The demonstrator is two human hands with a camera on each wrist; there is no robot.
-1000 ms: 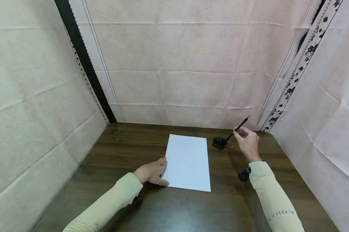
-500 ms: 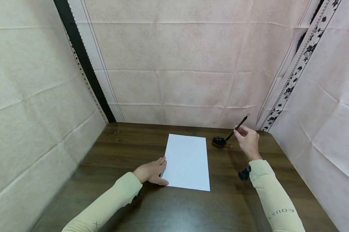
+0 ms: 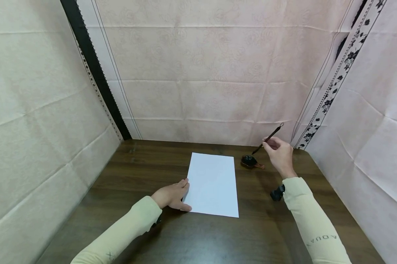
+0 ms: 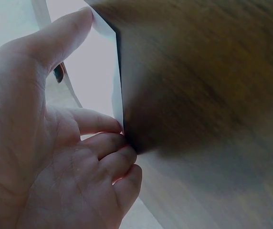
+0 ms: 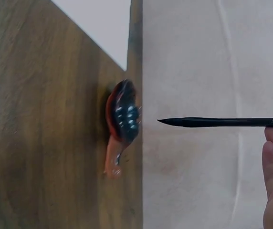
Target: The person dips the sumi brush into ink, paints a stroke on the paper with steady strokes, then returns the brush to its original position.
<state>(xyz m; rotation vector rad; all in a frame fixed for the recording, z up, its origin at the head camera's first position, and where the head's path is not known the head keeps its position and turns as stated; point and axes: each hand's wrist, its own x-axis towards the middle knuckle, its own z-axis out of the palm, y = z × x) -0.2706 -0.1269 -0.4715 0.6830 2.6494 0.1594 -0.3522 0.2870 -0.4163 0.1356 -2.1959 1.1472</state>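
Observation:
My right hand (image 3: 280, 156) pinches a dark calligraphy brush (image 3: 259, 146) partway up its handle, its hanging loop pointing up and right. In the right wrist view the black tip of the brush (image 5: 213, 122) tapers to a point, apart from the dish. Just below the tip sits a small reddish-brown dish (image 3: 249, 160), shiny black inside and with a short handle. A blank white sheet of paper (image 3: 213, 185) lies to its left. My left hand (image 3: 173, 196) rests on the sheet's lower left edge, thumb at the corner and fingers along the side.
The brown wooden table (image 3: 136, 234) carries all of this. Pale cloth (image 3: 198, 73) hangs behind the table, with more cloth along the left and right sides. A black device (image 3: 277, 193) is strapped at my right wrist.
My right hand has raised the brush, and its tip has come up out of the dish. The left hand and the paper stay where they were.

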